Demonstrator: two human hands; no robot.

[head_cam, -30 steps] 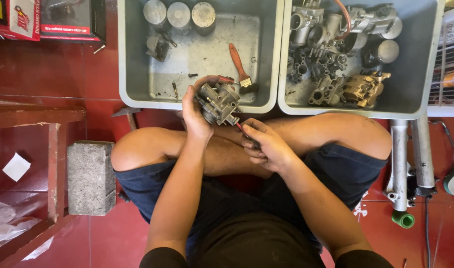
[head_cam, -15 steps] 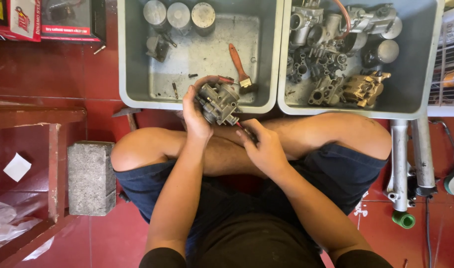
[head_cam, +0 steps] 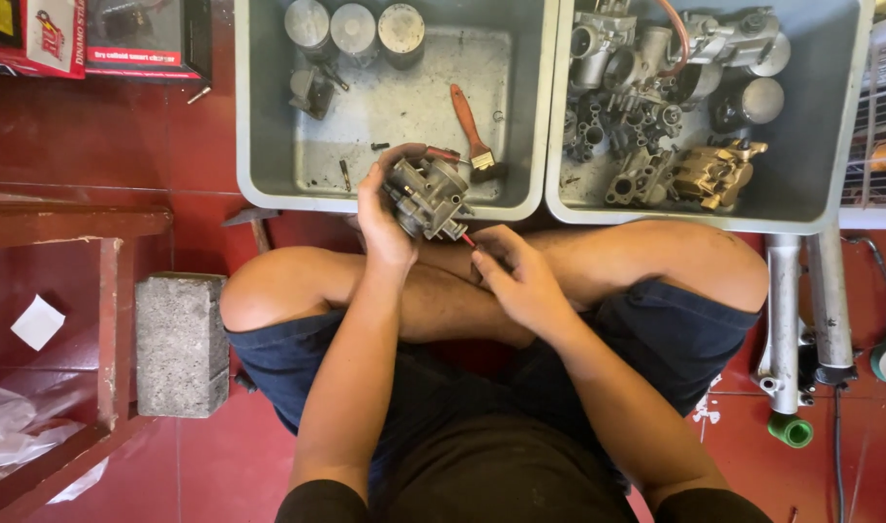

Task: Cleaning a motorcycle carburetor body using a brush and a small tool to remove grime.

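Both hands are busy above the crossed legs of a person sitting on the red tiled floor [head_cam: 104, 145]. Left hand [head_cam: 385, 228] is closed around a grey metal carburettor body [head_cam: 427, 197], with the fingers curled over its top and the palm under it; it holds the part tilted, just at the near edge of the left grey plastic tray [head_cam: 269, 189]. Right hand [head_cam: 520, 276] is below and to the right of the part, its fingers pinched narrow on a thin tool with a red tip [head_cam: 469, 241]; the tip touches the lower side of the carburettor body. Most of this tool is hidden in the fingers, so I cannot tell its kind.

Inside the left tray lies a brush with an orange handle [head_cam: 470, 131], just behind the held part. The right grey plastic tray [head_cam: 830, 194] is full of metal engine parts [head_cam: 656, 116]. A grey concrete block [head_cam: 182, 344] stands beside the left knee.

Compared with half a second before, the right hand has moved a little closer to the part, while the left hand keeps the same grip.
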